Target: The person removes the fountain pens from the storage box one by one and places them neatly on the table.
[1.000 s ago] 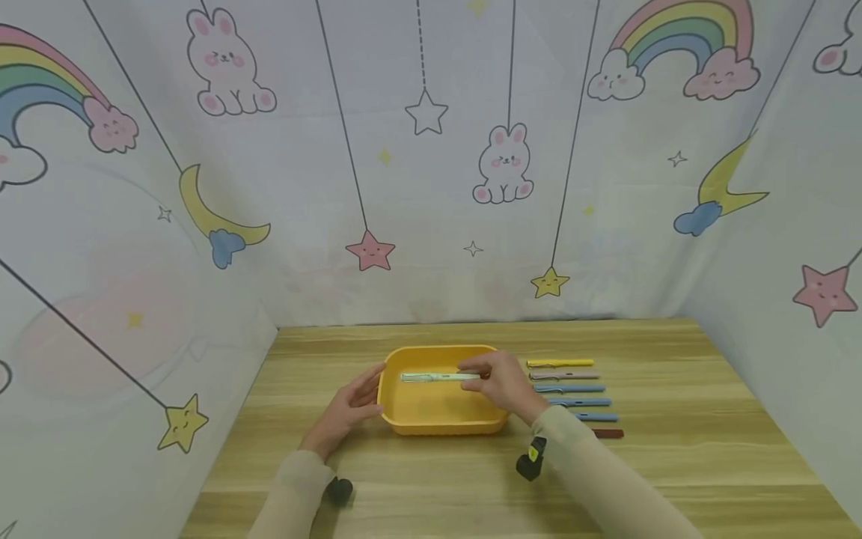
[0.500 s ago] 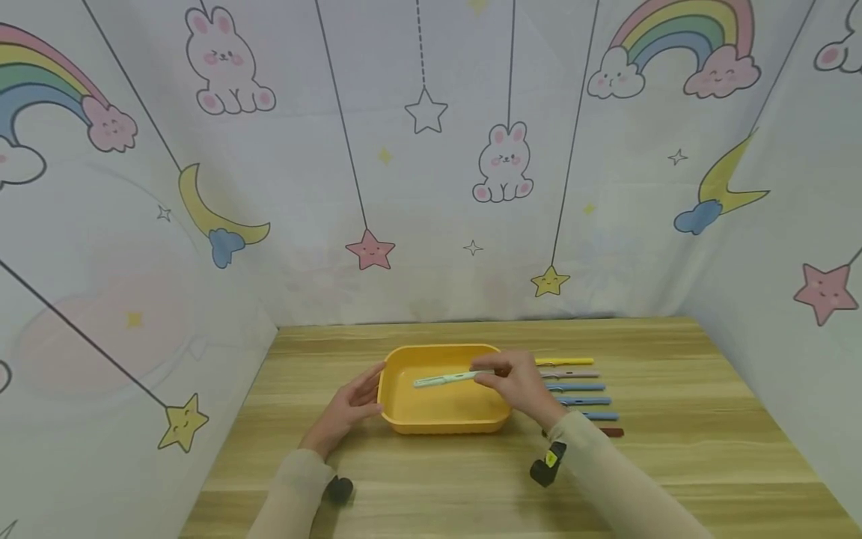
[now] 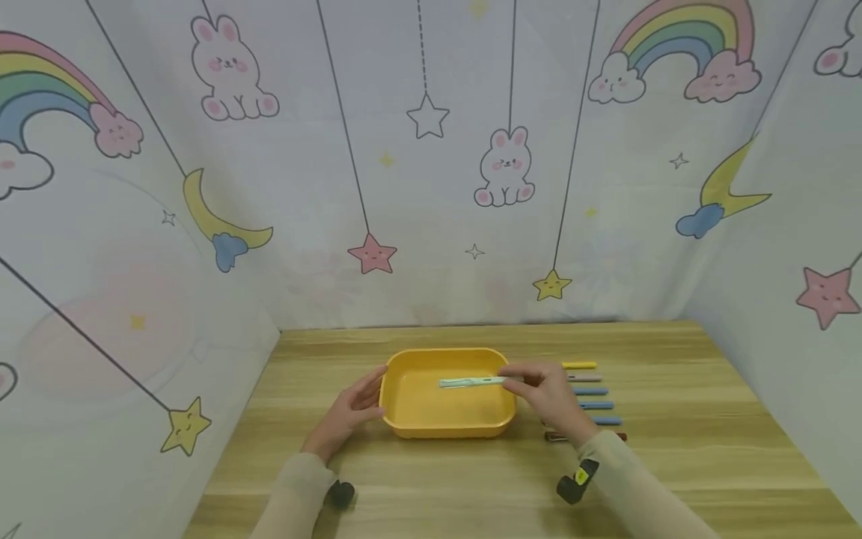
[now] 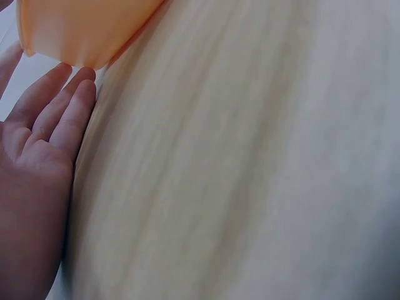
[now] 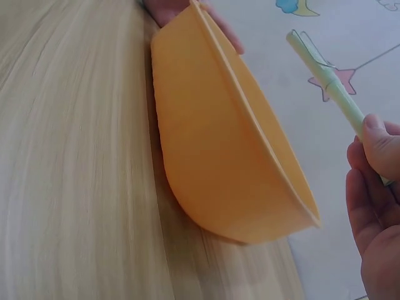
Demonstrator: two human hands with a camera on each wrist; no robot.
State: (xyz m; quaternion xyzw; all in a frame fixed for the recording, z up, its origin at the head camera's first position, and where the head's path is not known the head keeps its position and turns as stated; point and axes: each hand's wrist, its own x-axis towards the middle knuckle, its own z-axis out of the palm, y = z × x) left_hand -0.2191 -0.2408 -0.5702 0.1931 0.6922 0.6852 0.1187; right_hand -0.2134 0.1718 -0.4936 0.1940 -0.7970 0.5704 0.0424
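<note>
A mint-green pen (image 3: 468,382) with a clip is pinched near one end by my right hand (image 3: 548,397). It is held above the right part of a yellow plastic basin (image 3: 447,432), its clip end pointing left. In the right wrist view the pen (image 5: 337,94) is above the rim, between thumb and fingers. My left hand (image 3: 346,412) rests against the basin's left side. The left wrist view shows extended fingers (image 4: 72,122) touching the basin's outer wall (image 4: 87,31). The inside of the basin shows nothing lying in it.
Right of the basin lies a column of pens, partly covered by my right hand: a yellow pen (image 3: 579,365), a pinkish pen (image 3: 584,378), three blue ones and a dark red pen (image 3: 616,436). A printed cloth wall (image 3: 431,292) stands behind the wooden table (image 3: 444,486).
My right hand has lifted the mint-green pen and moved it to the right, toward the basin's right rim. The left hand stays against the basin.
</note>
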